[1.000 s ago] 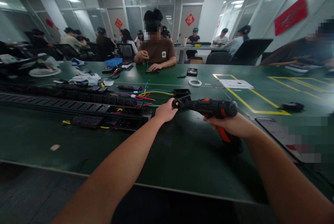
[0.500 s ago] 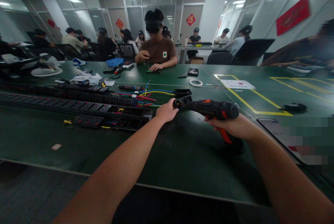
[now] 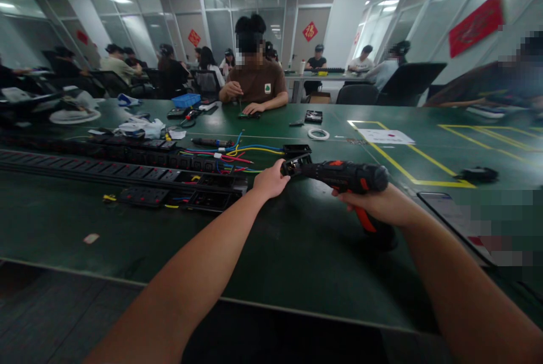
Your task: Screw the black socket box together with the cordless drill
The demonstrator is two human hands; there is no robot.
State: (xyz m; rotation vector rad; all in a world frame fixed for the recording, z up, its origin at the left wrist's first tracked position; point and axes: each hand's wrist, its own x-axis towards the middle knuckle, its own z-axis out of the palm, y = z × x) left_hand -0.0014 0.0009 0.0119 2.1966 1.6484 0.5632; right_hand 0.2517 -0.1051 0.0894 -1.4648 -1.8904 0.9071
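My left hand (image 3: 272,180) pinches a small black plastic housing (image 3: 296,166) above the green table. In my right hand (image 3: 379,204) is a black and orange cordless drill (image 3: 350,176), its handle wrapped by my fingers. The drill's nose points left and meets the housing; the bit's tip is hidden there. Left of my hands lie long black power strips (image 3: 127,169) with rows of sockets. Loose blue, yellow and red wires (image 3: 241,155) run out behind my left hand, near another black housing (image 3: 297,150).
A roll of white tape (image 3: 318,134) and a black box (image 3: 314,117) lie farther back. At right are a sheet of paper (image 3: 388,136), yellow tape lines and a tablet-like device (image 3: 453,225). Across the table (image 3: 237,268) a person (image 3: 257,81) works with a thin tool.
Almost nothing differs. Both hands, the housing and the drill hold the same place; the view shifts very slightly.
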